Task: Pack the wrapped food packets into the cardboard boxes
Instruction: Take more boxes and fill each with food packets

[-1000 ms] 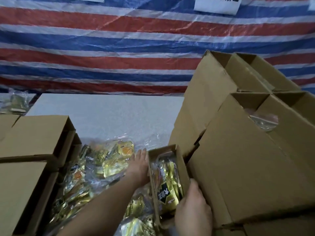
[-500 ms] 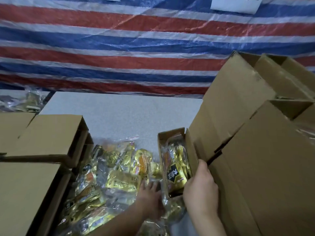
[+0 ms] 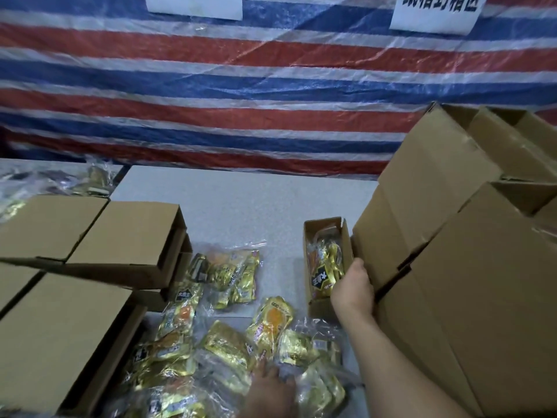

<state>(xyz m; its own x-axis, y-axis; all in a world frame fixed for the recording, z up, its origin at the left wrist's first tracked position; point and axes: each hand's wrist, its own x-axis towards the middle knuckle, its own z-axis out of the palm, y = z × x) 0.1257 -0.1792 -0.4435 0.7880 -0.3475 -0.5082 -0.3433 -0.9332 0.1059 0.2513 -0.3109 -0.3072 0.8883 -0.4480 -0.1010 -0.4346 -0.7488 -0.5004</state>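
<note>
On the grey speckled table [image 3: 241,206], a small open cardboard box [image 3: 327,260] stands just left of a stack of large cardboard cartons [image 3: 452,267], its opening turned up and toward the camera, with gold wrapped packets [image 3: 327,267] already packed inside, one showing a black label. The right hand [image 3: 352,289] grips this box at its near right corner, the thumb side on top and the fingers curled round the box wall, hidden behind it. To the left and nearer the camera, a loose heap of gold food packets [image 3: 229,336] in clear wrapping lies spread over the table, some showing orange pictures, others black labels. The left hand [image 3: 269,393] reaches into the near end of this heap at the bottom edge of the view; its fingers [image 3: 262,368] lie on the packets, and whether they grasp one cannot be told from here, since the hand is partly cut off and blurred. On the left side, closed brown boxes [image 3: 120,236] are stacked in two levels, touching the edge of the heap. Behind the table hangs a red, white and blue striped tarpaulin [image 3: 211,86] with two white paper signs [image 3: 434,13] fixed near its top. More wrapped packets [image 3: 60,179] lie on a neighbouring surface at far left.
</note>
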